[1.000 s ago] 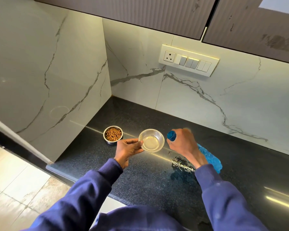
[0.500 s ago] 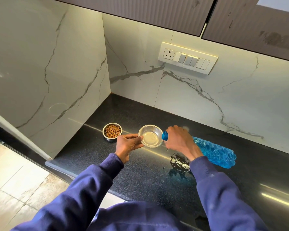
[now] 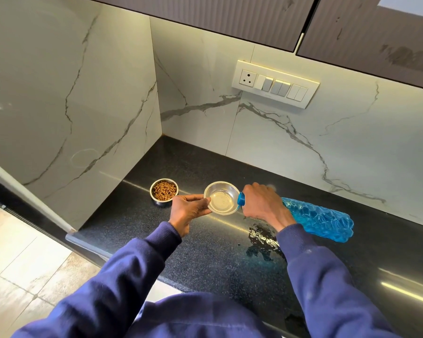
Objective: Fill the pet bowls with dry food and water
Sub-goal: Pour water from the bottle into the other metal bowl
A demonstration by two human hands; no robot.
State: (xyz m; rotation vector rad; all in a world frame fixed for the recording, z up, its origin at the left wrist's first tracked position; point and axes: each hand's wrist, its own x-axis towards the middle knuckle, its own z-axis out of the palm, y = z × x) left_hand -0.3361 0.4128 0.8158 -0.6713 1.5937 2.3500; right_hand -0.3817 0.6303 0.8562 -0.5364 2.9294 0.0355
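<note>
Translucent blue bottle (image 3: pixel 318 220); brown kibble (image 3: pixel 164 190); speckled black counter (image 3: pixel 205 252); grey-veined white wall (image 3: pixel 279 142).

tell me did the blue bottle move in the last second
Yes: the blue bottle has tipped flatter, its base swinging right, away from the puddle.

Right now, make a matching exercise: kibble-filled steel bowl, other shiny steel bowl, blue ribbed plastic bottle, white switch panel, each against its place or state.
1. round steel bowl of brown kibble
2. shiny steel bowl without kibble
3. blue ribbed plastic bottle
4. white switch panel

A. tilted, gripped by the right hand
B. mounted on the marble wall
C. standing untouched on the black counter
D. held at its rim by the left hand

Pairs: 1-C, 2-D, 3-A, 4-B.
</note>
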